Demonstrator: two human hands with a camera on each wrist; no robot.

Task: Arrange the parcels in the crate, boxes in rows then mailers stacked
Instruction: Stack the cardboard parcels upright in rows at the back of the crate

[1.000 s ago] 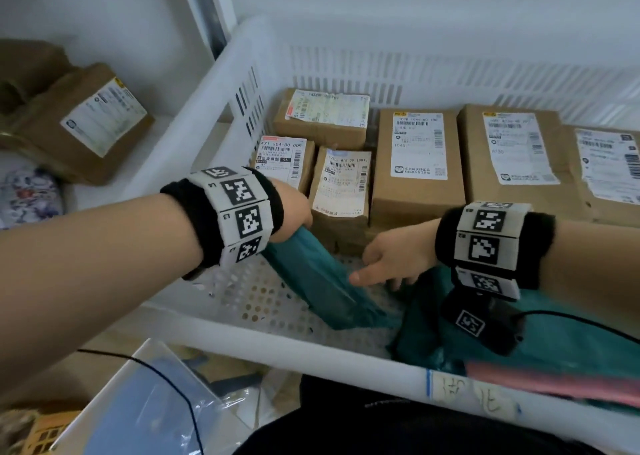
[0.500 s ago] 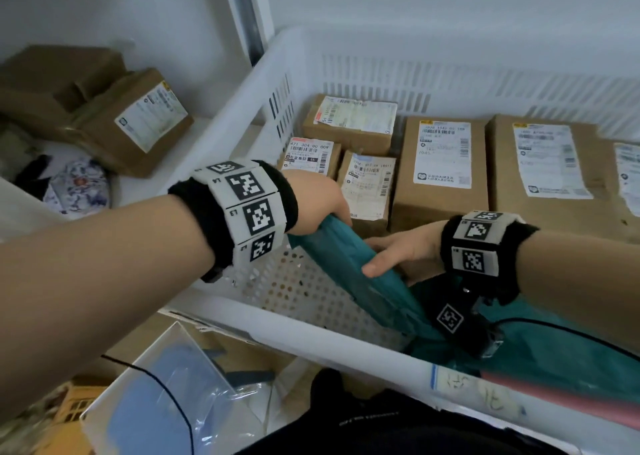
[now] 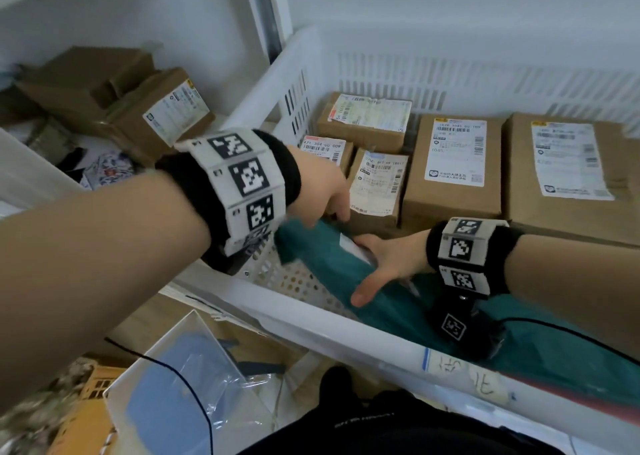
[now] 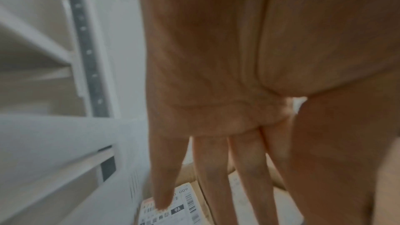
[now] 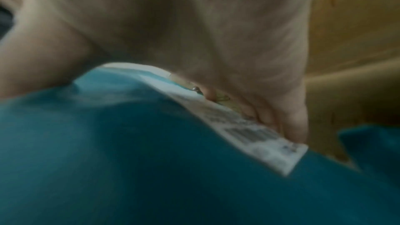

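A white slatted crate (image 3: 311, 319) holds brown labelled boxes in rows along its far side: a small one marked 009 (image 3: 323, 148) (image 4: 173, 206), another small one (image 3: 375, 184), a medium one (image 3: 453, 164) and a large one (image 3: 568, 170). A teal mailer (image 3: 322, 267) (image 5: 129, 143) stands tilted on edge in front of the small boxes. My right hand (image 3: 367, 269) grips its upper edge, thumb on the teal face, fingers (image 5: 292, 126) on the label side. My left hand (image 3: 325, 198) hovers over the mailer's left end with straight fingers (image 4: 216, 168), holding nothing.
More teal mailer material (image 3: 554, 357) lies in the crate's near right part, with a pink strip (image 3: 588, 399) beside it. Outside, cardboard boxes (image 3: 138, 108) sit at the left. A clear bin (image 3: 173, 402) stands below the crate's front rim. A shelf upright (image 3: 263, 15) rises behind.
The left hand has let go of the teal mailer's end and straightened. The right hand has moved from touching the mailer to gripping its upper edge. The mailer now stands closer to the small boxes.
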